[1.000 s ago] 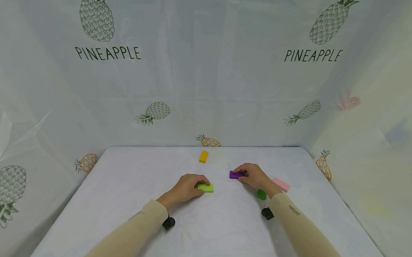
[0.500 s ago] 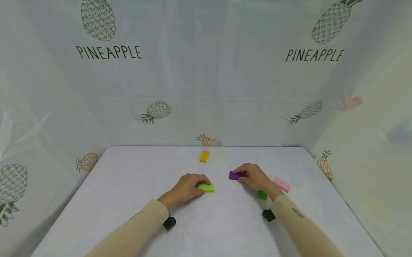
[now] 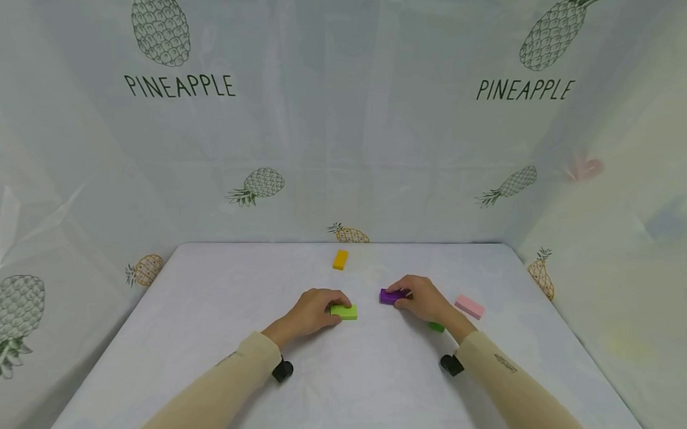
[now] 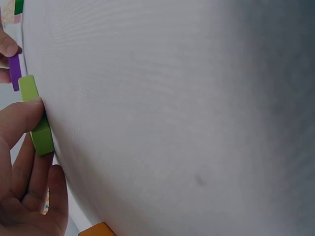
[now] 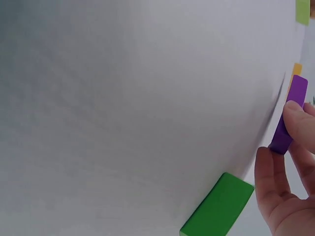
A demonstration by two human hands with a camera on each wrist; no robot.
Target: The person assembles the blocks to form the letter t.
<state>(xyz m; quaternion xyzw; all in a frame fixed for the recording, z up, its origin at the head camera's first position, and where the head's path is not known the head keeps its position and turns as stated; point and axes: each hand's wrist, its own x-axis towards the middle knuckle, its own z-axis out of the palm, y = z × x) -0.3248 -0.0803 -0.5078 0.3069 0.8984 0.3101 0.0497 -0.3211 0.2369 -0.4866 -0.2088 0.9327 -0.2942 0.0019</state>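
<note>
My left hand point(image 3: 312, 312) pinches a lime-green rectangular block point(image 3: 344, 313) near the middle of the white table, thumb on the near side and fingers across the far side. In the left wrist view, that lime block point(image 4: 43, 140) stays between thumb and fingers, close to the tabletop. My right hand point(image 3: 425, 299) grips a purple block point(image 3: 387, 297) a little farther back and to the right. The right wrist view shows the purple block point(image 5: 298, 88) held at its sides, a shadow on the cloth beside it. A gap separates the two blocks.
A yellow-orange block point(image 3: 340, 260) lies near the table's back edge. Beneath my right forearm a dark green block point(image 3: 436, 327) is partly hidden, and a pink block point(image 3: 469, 307) lies to its right. Pineapple-print cloth point(image 3: 339, 130) hangs behind the table.
My right hand has shifted slightly left and nearer to me with the purple block, covering more of the dark green block. The left hand and lime block have stayed put.
</note>
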